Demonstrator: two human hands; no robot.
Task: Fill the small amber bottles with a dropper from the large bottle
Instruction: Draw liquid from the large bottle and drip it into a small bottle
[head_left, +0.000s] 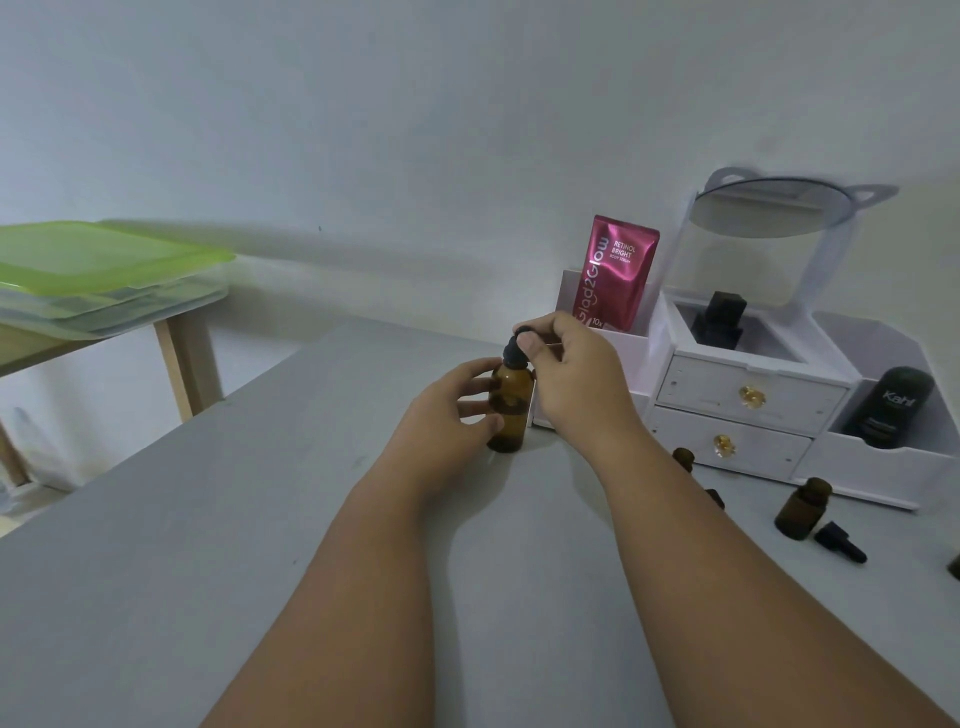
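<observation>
Left hand steadies rigid, breakable glass bottle by its body; right hand fingers pinch soft dropper bulb.

A pink foil pouch standing in the white organiser carries the brand "Glad2Glow" running up its side in large letters, its first letter partly hidden. Beside that, smaller white print reads "RETINOL BRIGHT", with a finer line beneath that looks like "BODY SERUM". Near the pouch's lower edge stands "10x". A dark tube in the organiser's right compartment bears the word "Kahf" in pale letters; the smaller print below it is too blurred to read.
</observation>
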